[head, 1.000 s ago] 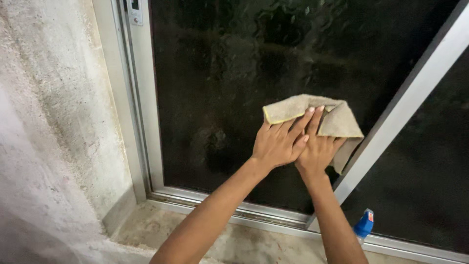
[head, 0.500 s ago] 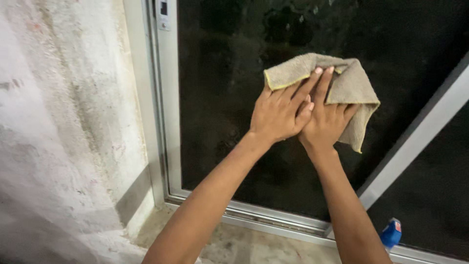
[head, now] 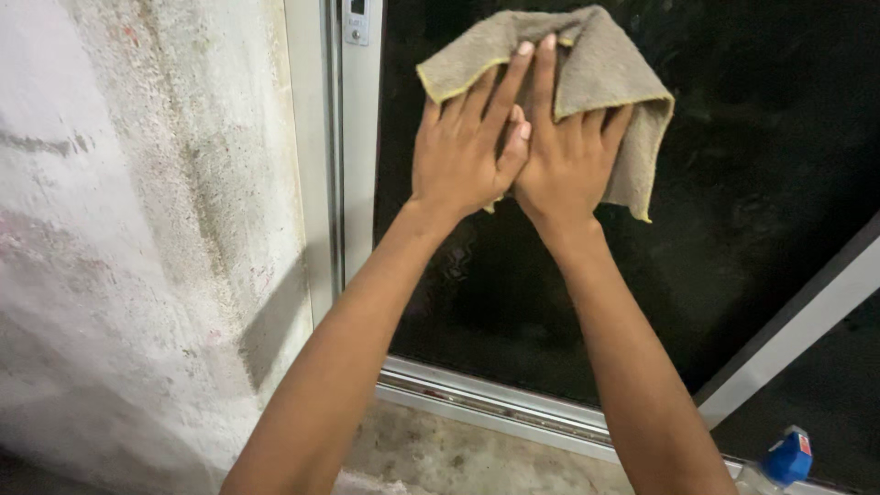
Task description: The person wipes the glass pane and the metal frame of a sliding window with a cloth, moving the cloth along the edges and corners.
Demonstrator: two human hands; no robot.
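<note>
A tan cloth (head: 600, 64) with yellow stitched edges lies flat against a dark window pane (head: 761, 165). My left hand (head: 463, 147) and my right hand (head: 564, 151) press side by side on it, fingers stretched upward, the left thumb overlapping the right hand. The cloth's right corner hangs down loose past my right hand.
A pale metal window frame (head: 316, 183) runs down the left of the pane, with a small latch plate (head: 356, 23) near the top. A rough stained plaster wall (head: 137, 229) lies to the left. A blue spray bottle top (head: 786, 458) stands on the sill (head: 458, 449) at bottom right.
Both hands have slid the cloth upward and to the left across the glass, toward the frame's upper part.
</note>
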